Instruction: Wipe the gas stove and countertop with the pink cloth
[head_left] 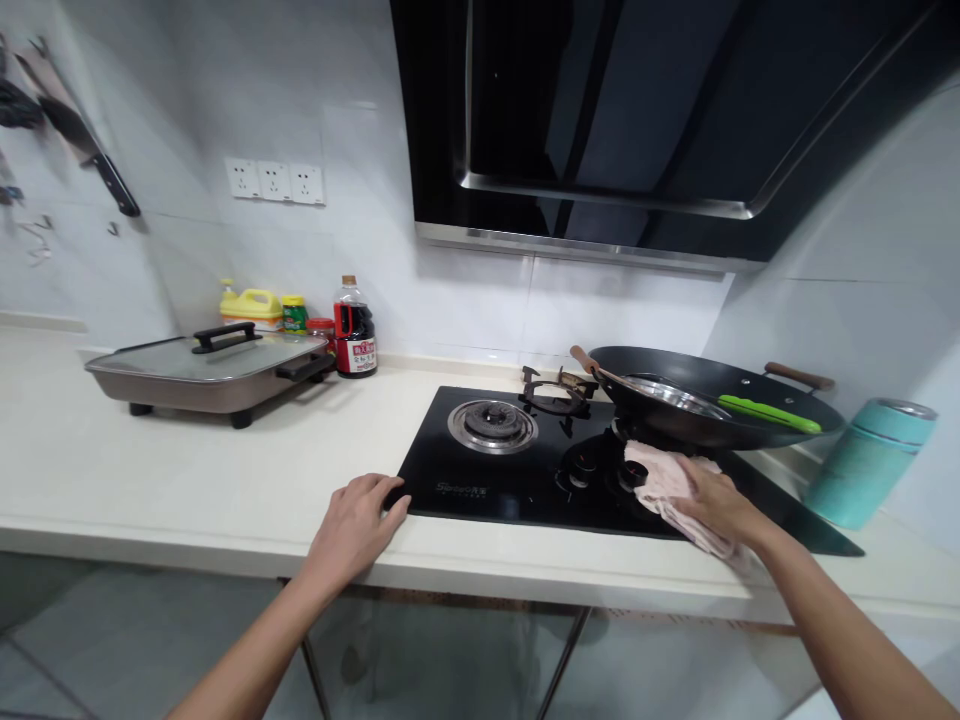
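Observation:
My right hand (712, 500) presses a pale pink cloth (660, 475) onto the black glass gas stove (517, 495), just right of its two control knobs (581, 468). Part of the cloth hangs past the stove's front edge onto the counter. At the stove's front left corner, my left hand (360, 520) rests on the counter with fingers stretched out, holding nothing. The left burner (493, 427) has no pan support on it; a dark pan support (556, 390) lies behind, near the wall. A large wok (690, 390) covers the right burner, with a green-handled utensil (772, 412) inside.
A turquoise flask (874, 462) stands right of the wok. Left on the counter (247, 475) sits a lidded electric pan (217, 375); behind it are a soy sauce bottle (355, 330) and a yellow jug (253, 308). The range hood (600, 120) overhangs the stove. Knives (82, 130) hang at left.

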